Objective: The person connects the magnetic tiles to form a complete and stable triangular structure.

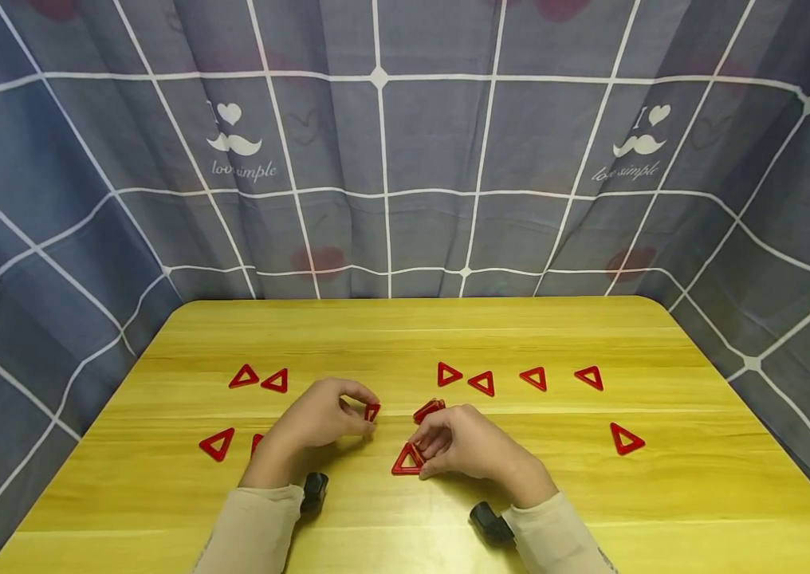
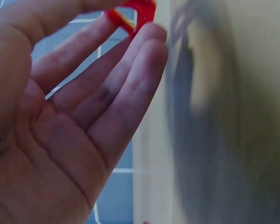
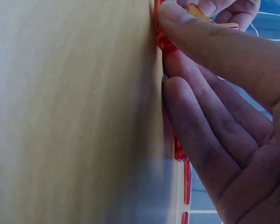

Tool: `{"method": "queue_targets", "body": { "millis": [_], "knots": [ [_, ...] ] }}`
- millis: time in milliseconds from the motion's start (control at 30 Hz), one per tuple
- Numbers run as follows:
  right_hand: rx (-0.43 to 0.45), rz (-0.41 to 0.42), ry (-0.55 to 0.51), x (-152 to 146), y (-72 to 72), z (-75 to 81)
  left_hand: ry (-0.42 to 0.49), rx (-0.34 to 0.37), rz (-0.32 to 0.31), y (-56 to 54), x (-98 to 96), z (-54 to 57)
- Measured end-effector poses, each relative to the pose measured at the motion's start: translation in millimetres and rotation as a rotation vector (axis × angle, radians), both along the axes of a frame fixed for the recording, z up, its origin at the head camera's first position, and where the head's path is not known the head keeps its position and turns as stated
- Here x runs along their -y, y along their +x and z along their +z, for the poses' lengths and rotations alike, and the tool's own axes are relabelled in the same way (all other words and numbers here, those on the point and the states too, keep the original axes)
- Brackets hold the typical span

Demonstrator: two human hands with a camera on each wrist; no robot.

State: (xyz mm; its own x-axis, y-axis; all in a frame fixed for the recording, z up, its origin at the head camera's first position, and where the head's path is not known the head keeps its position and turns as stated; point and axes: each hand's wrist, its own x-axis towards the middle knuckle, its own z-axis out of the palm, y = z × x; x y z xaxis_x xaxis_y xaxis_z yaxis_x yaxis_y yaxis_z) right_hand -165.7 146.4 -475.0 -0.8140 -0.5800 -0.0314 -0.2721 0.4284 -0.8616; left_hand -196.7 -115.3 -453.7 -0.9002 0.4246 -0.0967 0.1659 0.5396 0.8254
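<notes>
My left hand (image 1: 326, 414) is raised a little over the table, pinching a small red triangular frame (image 1: 372, 411) between thumb and fingertips; the left wrist view shows part of that triangle (image 2: 143, 14) at the top edge. My right hand (image 1: 465, 446) grips another red triangle (image 1: 399, 469) lying at the middle of the table, its thumb at the near corner. A second piece (image 1: 416, 455) stands tilted at that triangle's right side, partly hidden by the fingers. Just behind the right hand is a red piece (image 1: 428, 410), seemingly tilted or stacked.
More red triangles lie flat on the wooden table (image 1: 391, 526): several at the left, such as one triangle (image 1: 217, 444), one partly behind the left wrist, and several at the right, such as another triangle (image 1: 626, 439). A checked curtain (image 1: 426, 231) encloses the back and sides.
</notes>
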Motion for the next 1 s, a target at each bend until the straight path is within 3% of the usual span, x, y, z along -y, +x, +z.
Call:
{"method": "queue_targets", "body": {
  "millis": [200, 367, 667, 1000],
  "knots": [
    [-0.009, -0.005, 0.009, 0.2, 0.5, 0.7, 0.040, 0.078, -0.157, 6.7, -12.2, -2.3],
    [-0.009, -0.008, 0.007, -0.1, 0.7, 0.1, 0.055, 0.109, -0.228, 9.0, -18.6, -3.3],
    [0.010, -0.017, 0.009, 0.1, 0.3, -0.2, 0.072, 0.118, -0.246, 10.1, -22.8, -6.4],
    [0.002, -0.018, 0.005, 0.1, -0.2, -0.1, 0.078, 0.176, -0.227, 12.1, -26.4, -6.3]
  ]
}}
